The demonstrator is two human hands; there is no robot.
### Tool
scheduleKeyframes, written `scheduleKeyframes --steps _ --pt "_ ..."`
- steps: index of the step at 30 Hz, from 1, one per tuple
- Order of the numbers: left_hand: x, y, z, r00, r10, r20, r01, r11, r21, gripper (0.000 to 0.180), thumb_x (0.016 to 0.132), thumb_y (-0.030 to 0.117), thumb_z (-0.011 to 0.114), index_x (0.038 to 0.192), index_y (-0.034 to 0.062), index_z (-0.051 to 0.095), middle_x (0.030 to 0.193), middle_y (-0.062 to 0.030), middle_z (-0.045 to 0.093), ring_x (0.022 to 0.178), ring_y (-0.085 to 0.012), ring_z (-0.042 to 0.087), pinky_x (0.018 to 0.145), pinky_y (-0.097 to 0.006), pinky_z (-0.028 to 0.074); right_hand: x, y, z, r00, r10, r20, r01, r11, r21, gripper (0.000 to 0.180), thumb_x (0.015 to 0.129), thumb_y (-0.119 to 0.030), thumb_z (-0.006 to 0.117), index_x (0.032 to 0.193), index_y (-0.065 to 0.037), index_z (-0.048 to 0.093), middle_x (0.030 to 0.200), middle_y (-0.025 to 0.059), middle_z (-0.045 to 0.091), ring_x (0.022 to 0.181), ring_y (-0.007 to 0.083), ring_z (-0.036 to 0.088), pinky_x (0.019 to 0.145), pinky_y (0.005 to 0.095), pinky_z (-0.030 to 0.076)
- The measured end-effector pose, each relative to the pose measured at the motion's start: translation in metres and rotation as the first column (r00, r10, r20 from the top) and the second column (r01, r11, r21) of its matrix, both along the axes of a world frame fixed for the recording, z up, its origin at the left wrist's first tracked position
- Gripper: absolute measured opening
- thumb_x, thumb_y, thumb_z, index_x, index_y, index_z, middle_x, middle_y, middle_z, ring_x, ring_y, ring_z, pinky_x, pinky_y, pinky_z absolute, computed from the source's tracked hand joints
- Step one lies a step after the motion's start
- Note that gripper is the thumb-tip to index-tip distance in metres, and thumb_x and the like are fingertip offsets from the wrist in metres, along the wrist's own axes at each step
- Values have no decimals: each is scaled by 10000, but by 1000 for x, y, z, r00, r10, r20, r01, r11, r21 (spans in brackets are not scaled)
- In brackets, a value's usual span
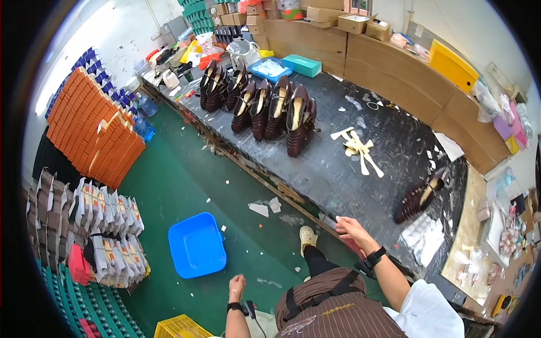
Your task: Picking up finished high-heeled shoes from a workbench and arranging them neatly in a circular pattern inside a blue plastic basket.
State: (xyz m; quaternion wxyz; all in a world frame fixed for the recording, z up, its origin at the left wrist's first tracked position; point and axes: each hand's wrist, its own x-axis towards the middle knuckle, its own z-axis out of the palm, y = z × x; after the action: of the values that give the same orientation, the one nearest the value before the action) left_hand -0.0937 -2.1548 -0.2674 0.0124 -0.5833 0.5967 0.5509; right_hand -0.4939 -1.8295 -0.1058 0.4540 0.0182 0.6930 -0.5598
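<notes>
My right hand (353, 232) is over the near edge of the black-topped workbench (315, 169), fingers stretched out and nothing in them. Low on my left side, above the floor, hangs my left hand (237, 285), its fingers curled in with nothing seen in them. One dark brown strappy shoe (414, 204) lies on the bench to the right of my right hand. Farther along stands a row of several similar brown shoes (258, 110). Between them is a loose pile of cream insole-shaped pieces (356, 150).
A blue plastic tub (198, 248) sits on the green floor, near a yellow crate (181, 328). Stacked orange pieces (93, 127) and bundled grey-white pieces (110, 214) stand at the left. On the bench's far side are a blue tray (271, 68), a teal box (303, 65) and cardboard panels (394, 79).
</notes>
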Motion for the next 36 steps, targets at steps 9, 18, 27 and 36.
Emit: scheduleKeyframes --steps 9,18,27,36 --pt "-241 -123 56 993 -101 -59 115 934 338 444 889 397 526 1233 117 504 1152 -88 583 1028 -222 569 819 -415 475 -171 -167 -5 993 -80 82 84 995 -50 992 775 -601 574 1404 26 133 1421 215 255 1292 339 296 987 450 340" --pt "-524 -280 109 934 -315 -169 348 909 231 894 771 620 555 1425 139 182 1439 -141 265 1317 -302 264 980 -503 324 -293 -316 -22 894 -436 99 440 898 -21 1141 694 -568 674 1422 -14 -9 1486 158 111 1362 318 132 1063 545 80" --pt "-749 -358 78 834 -485 -262 551 749 368 948 736 469 692 1417 72 165 1392 -125 351 1317 -263 268 1047 -511 201 -324 -356 -95 596 -801 53 803 593 -58 672 760 -123 627 1353 -72 316 1263 84 467 1177 227 430 977 322 336" --pt "-780 -338 45 467 -667 -581 774 625 -95 860 739 191 737 1361 -18 181 1222 -121 488 1084 -211 488 917 -321 406 -358 -420 -106 561 -816 -142 828 556 75 624 638 50 537 1240 -32 393 1036 68 526 903 186 515 746 303 430"
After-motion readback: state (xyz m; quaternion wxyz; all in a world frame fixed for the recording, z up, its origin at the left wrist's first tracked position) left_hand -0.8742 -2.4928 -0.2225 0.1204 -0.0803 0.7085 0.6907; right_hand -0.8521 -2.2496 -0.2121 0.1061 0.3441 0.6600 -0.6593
